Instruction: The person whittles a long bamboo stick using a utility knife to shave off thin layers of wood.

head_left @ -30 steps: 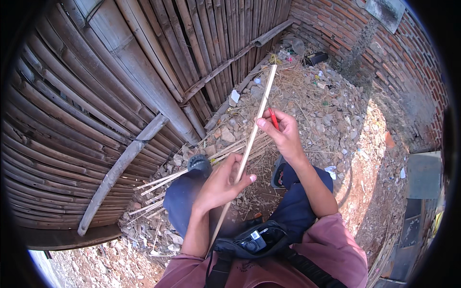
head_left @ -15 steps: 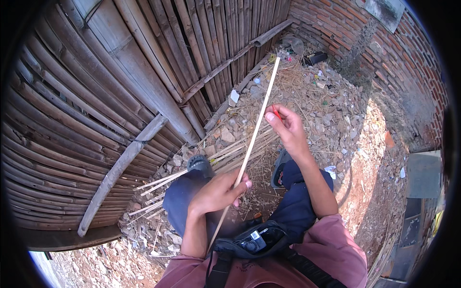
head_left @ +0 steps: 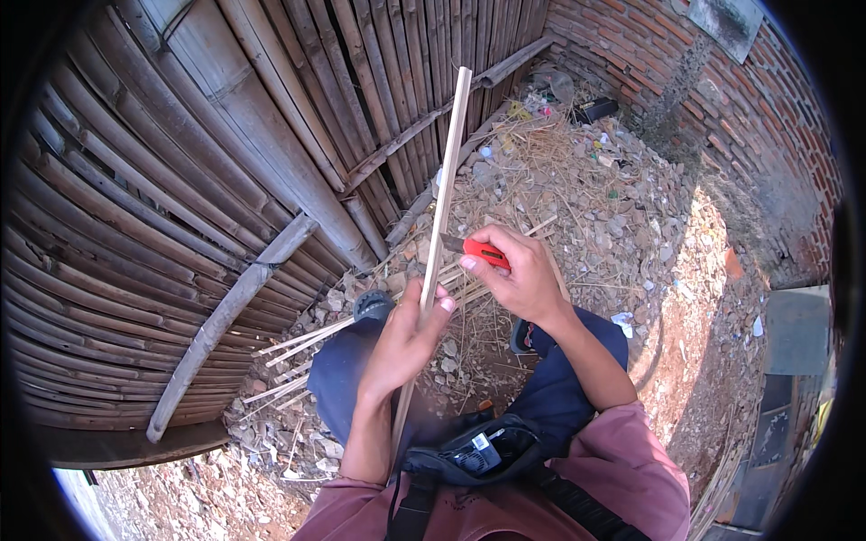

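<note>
My left hand (head_left: 410,338) is closed around a long, pale bamboo strip (head_left: 448,158). The strip stands slanted, its upper end far above the hand and its lower end running down along my left forearm. In my right hand (head_left: 525,275) is a red utility knife (head_left: 488,253), gripped with its blade pointing left. The blade's tip is at the strip's right edge, a little above my left hand; whether it touches or cuts in cannot be made out.
More bamboo strips (head_left: 302,340) lie on the rubble ground (head_left: 613,212) between and beside my feet. A bamboo-slat wall (head_left: 180,270) rises on the left, a brick wall (head_left: 613,45) at the far right. An open black waist bag (head_left: 478,451) sits at my lap.
The strip has swung leftward and stands more upright, its wider face showing. My right hand has moved down and left, bringing the knife's blade to the strip's edge.
</note>
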Motion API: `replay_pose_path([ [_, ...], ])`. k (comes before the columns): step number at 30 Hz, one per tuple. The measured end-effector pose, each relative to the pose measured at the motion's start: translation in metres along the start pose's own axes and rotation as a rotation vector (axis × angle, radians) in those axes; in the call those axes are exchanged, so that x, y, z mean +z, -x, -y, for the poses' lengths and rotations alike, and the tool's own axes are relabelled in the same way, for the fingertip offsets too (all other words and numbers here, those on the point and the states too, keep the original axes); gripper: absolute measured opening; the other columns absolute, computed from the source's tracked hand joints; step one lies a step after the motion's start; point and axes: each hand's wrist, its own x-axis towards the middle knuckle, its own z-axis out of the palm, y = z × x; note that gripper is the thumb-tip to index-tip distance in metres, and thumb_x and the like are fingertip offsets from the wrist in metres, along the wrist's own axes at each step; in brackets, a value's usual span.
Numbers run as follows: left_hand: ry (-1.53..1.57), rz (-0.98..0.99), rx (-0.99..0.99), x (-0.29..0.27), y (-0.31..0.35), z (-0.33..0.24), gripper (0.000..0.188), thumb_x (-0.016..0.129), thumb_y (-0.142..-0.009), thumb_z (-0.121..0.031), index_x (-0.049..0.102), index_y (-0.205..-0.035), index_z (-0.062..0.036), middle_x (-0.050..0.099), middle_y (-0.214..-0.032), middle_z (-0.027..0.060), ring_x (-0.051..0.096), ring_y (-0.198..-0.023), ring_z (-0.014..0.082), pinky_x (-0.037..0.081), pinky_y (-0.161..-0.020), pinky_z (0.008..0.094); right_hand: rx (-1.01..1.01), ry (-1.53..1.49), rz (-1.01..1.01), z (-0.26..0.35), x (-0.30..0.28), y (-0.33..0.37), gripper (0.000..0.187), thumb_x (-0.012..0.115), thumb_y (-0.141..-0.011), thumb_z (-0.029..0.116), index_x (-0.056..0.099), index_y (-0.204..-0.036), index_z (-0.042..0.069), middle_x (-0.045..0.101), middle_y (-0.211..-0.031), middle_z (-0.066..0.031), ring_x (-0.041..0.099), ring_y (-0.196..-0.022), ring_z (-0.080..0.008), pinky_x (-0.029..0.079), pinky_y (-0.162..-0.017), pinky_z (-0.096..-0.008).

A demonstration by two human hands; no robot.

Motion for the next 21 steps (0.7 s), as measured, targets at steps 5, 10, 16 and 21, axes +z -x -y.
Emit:
replay_pose_path([
  [5, 0.156, 0.026, -0.051, 0.002, 0.001, -0.007, 0.029, 0.054, -0.117, -0.034, 0.051, -0.129, -0.0084, 0.049, -0.083, -0.0043, 0.04, -0.062, 0.004, 0.032, -0.054, 0.0242, -0.071, 0.025, 0.037, -0.003, 0.006, 0.001, 0.031, 0.081, -0.098, 0.031, 0.071, -0.107, 0.003, 0.076, -0.094, -0.0128, 0.077, -0.082, -0.0299, 0.058, -0.071, -0.0394],
  [10, 0.298, 0.05, -0.112, 0.0, 0.003, -0.011, 0.046, 0.035, -0.12, -0.048, 0.052, -0.134, -0.0083, 0.046, -0.087, -0.0022, 0.036, -0.065, 0.0049, 0.033, -0.057, 0.0229, -0.101, 0.063, 0.086, -0.002, 0.01, 0.002, 0.028, 0.081, -0.098, 0.031, 0.072, -0.105, 0.005, 0.073, -0.09, -0.0103, 0.075, -0.079, -0.0292, 0.057, -0.068, -0.0401],
  [16, 0.278, 0.102, -0.131, -0.004, 0.001, -0.009, 0.043, 0.037, -0.12, -0.039, 0.057, -0.144, -0.0093, 0.045, -0.086, -0.0052, 0.037, -0.067, 0.0041, 0.033, -0.057, 0.0228, -0.069, 0.031, 0.042, -0.004, 0.01, 0.002, 0.03, 0.08, -0.098, 0.031, 0.072, -0.108, 0.003, 0.075, -0.093, -0.0126, 0.077, -0.084, -0.03, 0.059, -0.073, -0.04],
  [21, 0.22, 0.079, -0.072, -0.002, 0.001, -0.009, 0.04, 0.04, -0.121, -0.031, 0.057, -0.147, -0.006, 0.047, -0.084, -0.0048, 0.039, -0.064, 0.0035, 0.036, -0.056, 0.0207, -0.048, 0.06, 0.026, -0.004, 0.004, 0.0, 0.031, 0.08, -0.099, 0.03, 0.071, -0.108, 0.002, 0.076, -0.095, -0.0133, 0.078, -0.085, -0.0302, 0.06, -0.074, -0.0395],
])
